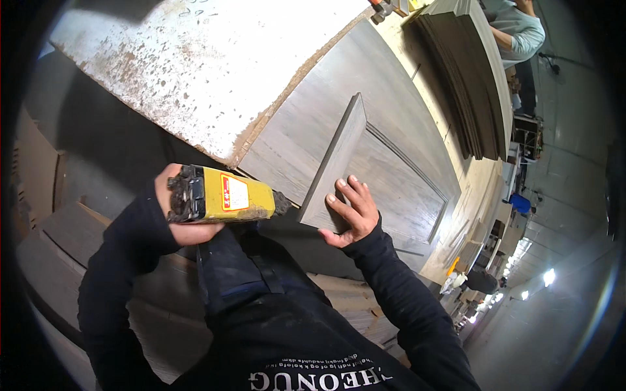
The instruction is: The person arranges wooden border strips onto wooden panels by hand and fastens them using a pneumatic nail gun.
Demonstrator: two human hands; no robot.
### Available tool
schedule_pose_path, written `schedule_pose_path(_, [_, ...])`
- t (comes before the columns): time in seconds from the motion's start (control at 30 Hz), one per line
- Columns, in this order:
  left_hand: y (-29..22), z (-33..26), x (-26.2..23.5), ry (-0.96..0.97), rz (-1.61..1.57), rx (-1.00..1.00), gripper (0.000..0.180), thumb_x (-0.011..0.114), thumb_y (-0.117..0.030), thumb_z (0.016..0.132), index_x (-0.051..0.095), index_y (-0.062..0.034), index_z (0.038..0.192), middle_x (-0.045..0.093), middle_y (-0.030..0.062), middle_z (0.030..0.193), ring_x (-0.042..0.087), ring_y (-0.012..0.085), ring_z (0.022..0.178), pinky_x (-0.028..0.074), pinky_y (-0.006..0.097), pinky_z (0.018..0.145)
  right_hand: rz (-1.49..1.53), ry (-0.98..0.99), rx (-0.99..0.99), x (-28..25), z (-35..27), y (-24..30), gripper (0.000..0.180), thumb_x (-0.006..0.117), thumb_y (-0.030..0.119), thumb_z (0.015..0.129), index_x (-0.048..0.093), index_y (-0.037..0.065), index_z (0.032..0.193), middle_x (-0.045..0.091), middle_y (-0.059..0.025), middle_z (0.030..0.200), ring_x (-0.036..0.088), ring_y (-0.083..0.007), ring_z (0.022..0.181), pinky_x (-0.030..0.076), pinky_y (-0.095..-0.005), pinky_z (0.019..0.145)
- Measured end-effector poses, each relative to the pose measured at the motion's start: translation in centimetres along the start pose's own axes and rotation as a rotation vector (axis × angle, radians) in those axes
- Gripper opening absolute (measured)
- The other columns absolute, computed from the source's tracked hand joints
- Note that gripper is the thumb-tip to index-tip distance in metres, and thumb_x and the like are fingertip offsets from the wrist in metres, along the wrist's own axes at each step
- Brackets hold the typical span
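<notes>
My left hand is wrapped around a yellow nail gun with a dark, worn end cap. Its dark nose points right, close to the near corner of a grey-brown wood-grain cabinet door with a raised frame. On the door's near left frame piece lies my right hand, fingers spread and palm down, thumb by the edge. Beneath the door is a larger flat panel of similar wood grain. The nail gun's handle is mostly hidden by my left hand.
A worn, white-speckled board covers the far left. Dark panels stand in a stack at the back right, near a hammer. Another person is beyond the stack. Cardboard and boards lie at lower left.
</notes>
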State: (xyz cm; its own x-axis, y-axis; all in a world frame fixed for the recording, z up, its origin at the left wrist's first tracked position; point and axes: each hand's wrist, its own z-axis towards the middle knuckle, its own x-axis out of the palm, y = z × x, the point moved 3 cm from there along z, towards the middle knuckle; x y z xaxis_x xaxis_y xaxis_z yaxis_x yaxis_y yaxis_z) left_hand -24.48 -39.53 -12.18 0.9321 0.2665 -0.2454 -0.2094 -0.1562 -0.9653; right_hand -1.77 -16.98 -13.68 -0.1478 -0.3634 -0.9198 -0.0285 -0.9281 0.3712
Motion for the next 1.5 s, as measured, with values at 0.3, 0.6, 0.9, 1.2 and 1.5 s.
schedule_pose_path(0.3, [3.2, 1.5, 3.1, 0.096, -0.107, 0.101, 0.02, 0.067, -0.014, 0.065, 0.064, -0.0049, 0.083, 0.065, 0.0076, 0.072, 0.064, 0.0201, 0.068, 0.051, 0.027, 0.066, -0.002, 0.005, 0.006, 0.3, -0.3, -0.3, 0.057, 0.073, 0.04, 0.059, 0.064, 0.012, 0.108, 0.056, -0.0157, 0.119, 0.047, -0.0377, 0.118, 0.037, -0.0524, 0.093])
schedule_pose_path(0.6, [4.4, 2.2, 3.8, 0.16, -0.13, 0.105, 0.03, 0.072, -0.022, 0.063, 0.065, -0.0082, 0.088, 0.066, 0.005, 0.081, 0.063, 0.0207, 0.078, 0.047, 0.03, 0.073, -0.013, 0.015, 0.01, 0.3, -0.6, -0.4, 0.057, 0.072, 0.042, 0.06, 0.064, 0.012, 0.109, 0.056, -0.0155, 0.12, 0.046, -0.0377, 0.12, 0.036, -0.0524, 0.094])
schedule_pose_path(0.9, [5.4, 2.2, 4.3, 0.138, -0.223, 0.15, 0.028, 0.069, -0.021, 0.067, 0.065, -0.007, 0.091, 0.067, 0.0054, 0.082, 0.065, 0.0192, 0.077, 0.051, 0.027, 0.072, -0.02, 0.015, 0.002, 0.4, -0.6, -0.4, 0.058, 0.072, 0.043, 0.06, 0.065, 0.012, 0.108, 0.055, -0.0157, 0.121, 0.046, -0.037, 0.12, 0.036, -0.0515, 0.095])
schedule_pose_path(1.2, [4.8, 2.4, 4.0, 0.181, -0.337, -0.036, 0.029, 0.07, -0.015, 0.066, 0.064, -0.0044, 0.092, 0.067, 0.0088, 0.088, 0.064, 0.0206, 0.083, 0.049, 0.029, 0.078, -0.016, 0.017, 0.008, 0.1, 0.0, -0.2, 0.059, 0.073, 0.042, 0.059, 0.064, 0.015, 0.11, 0.054, -0.014, 0.123, 0.047, -0.0373, 0.118, 0.037, -0.0523, 0.094])
schedule_pose_path(1.5, [0.8, 1.3, 1.0, -0.404, -0.401, -0.205, 0.029, 0.072, -0.013, 0.065, 0.065, 0.0014, 0.09, 0.068, 0.0076, 0.083, 0.064, 0.0135, 0.079, 0.05, 0.027, 0.071, 0.112, -0.045, -0.028, 0.6, -1.5, -1.2, 0.06, 0.07, 0.041, 0.063, 0.059, 0.013, 0.114, 0.049, -0.014, 0.127, 0.043, -0.0364, 0.121, 0.033, -0.0505, 0.096])
